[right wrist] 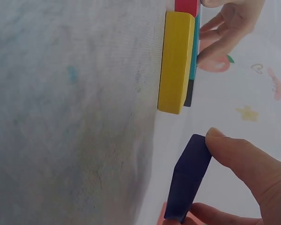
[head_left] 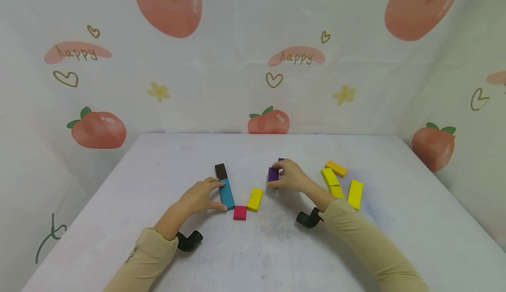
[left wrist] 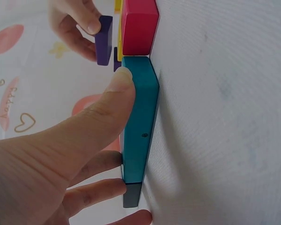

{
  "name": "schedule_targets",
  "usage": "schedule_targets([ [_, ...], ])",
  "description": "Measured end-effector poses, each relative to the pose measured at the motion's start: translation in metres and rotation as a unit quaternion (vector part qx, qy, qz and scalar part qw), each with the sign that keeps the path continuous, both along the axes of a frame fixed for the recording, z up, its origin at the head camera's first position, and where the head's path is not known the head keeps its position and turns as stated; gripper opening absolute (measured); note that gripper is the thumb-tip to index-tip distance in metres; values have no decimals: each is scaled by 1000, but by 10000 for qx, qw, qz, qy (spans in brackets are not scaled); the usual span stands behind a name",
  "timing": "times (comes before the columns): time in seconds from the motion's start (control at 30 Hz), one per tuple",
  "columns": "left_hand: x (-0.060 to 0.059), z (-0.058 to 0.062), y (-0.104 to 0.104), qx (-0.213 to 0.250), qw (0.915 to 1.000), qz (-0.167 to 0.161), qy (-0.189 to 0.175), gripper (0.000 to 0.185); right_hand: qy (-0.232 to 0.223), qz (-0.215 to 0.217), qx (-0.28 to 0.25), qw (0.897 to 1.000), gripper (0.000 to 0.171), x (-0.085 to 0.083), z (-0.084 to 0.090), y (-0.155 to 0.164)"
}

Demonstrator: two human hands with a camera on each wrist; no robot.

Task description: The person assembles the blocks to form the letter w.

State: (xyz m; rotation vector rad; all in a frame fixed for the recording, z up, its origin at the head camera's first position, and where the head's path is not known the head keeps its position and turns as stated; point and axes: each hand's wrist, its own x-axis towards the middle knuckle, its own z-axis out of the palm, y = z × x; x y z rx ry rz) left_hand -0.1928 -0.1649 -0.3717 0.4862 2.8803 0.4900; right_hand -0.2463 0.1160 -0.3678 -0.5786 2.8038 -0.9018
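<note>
My left hand (head_left: 200,195) lies along the left side of a blue block (head_left: 226,195), its thumb (left wrist: 119,84) on the near end and fingertips by the far end. A dark brown block (head_left: 221,171) adjoins that far end. At the near end sits a small red block (head_left: 240,213), with a yellow block (head_left: 255,200) slanting away from its right corner. Farther right, my right hand (head_left: 291,177) pinches a purple block (right wrist: 189,173) between thumb and fingers, above the table in the right wrist view. Another purple block (head_left: 281,159) shows partly behind that hand.
To the right are several loose blocks: an orange one (head_left: 336,168), a yellow one (head_left: 355,194) standing apart, and two yellow ones (head_left: 330,177) end to end by my right forearm. The white table (head_left: 253,257) meets a printed cloth (head_left: 221,99) at the back.
</note>
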Motion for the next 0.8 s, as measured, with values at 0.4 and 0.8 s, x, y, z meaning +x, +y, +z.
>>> schedule_targets([
  [0.4,0,-1,0,-9,10000,25,-45,72,-32,-117,-99,9999,57,-2,-3,-13],
  [0.8,-1,-2,-1,10,10000,-2,16,72,-208,-230,-70,9995,59,-6,-8,-24],
])
